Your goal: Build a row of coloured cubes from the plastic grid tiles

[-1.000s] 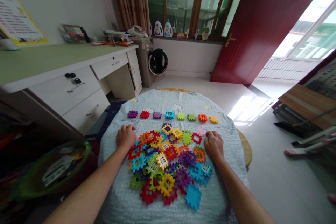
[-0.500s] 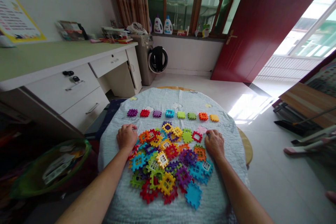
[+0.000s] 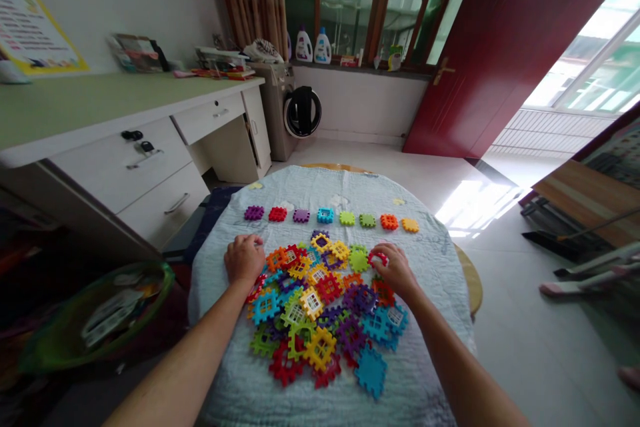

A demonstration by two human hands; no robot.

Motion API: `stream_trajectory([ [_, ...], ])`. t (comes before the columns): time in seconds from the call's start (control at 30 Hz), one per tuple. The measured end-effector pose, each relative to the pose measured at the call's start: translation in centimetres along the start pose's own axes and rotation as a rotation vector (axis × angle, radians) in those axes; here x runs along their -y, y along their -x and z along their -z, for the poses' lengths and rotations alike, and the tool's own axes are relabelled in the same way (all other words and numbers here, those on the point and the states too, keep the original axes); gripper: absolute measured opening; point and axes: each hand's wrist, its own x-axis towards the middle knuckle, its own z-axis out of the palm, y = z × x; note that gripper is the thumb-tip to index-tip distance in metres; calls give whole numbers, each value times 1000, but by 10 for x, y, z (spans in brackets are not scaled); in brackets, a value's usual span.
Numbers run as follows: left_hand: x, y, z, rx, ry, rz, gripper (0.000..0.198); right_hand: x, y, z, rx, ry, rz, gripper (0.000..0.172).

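Observation:
My left hand [image 3: 244, 259] rests on the cloth at the left edge of a heap of colourful plastic interlocking blocks [image 3: 313, 303]. Its fingers are loosely bent and apart, and I see nothing in them. At the heap's far right, my right hand [image 3: 395, 265] has its fingertips on a red hollow square block [image 3: 379, 258], partly covered by the fingers. Beside that block lies a lime green block [image 3: 359, 258]. Beyond the heap runs a row of single blocks: purple [image 3: 254, 213], red [image 3: 277, 214], lilac [image 3: 301, 215], blue [image 3: 325, 215], two green, orange [image 3: 389, 221] and yellow [image 3: 410, 225].
A pale blue cloth [image 3: 425, 347] covers the round table. On the left stand a white desk [image 3: 145, 167] and a green basket [image 3: 165, 273]. A washing machine [image 3: 277, 113] with its door ajar and a red door [image 3: 480, 67] are farther back.
My right hand has moved left and inward from the cloth onto the red hollow block. My left hand stays at the heap's left edge. The view has shifted slightly.

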Motion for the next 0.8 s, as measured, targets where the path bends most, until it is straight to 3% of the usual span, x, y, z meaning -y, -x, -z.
stream_trajectory([
  [0.17, 0, 0, 0, 1, 3, 3, 27, 37, -5, -1, 245, 252, 71, 52],
  [0.3, 1, 0, -2, -5, 6, -5, 27, 47, -9, 4, 341, 284, 73, 53],
  [0.47, 2, -1, -3, -8, -7, -12, 27, 37, -10, 8, 357, 257, 59, 51],
  [0.8, 1, -2, -4, -12, -25, 20, 24, 9, -7, 9, 209, 88, -42, 46],
])
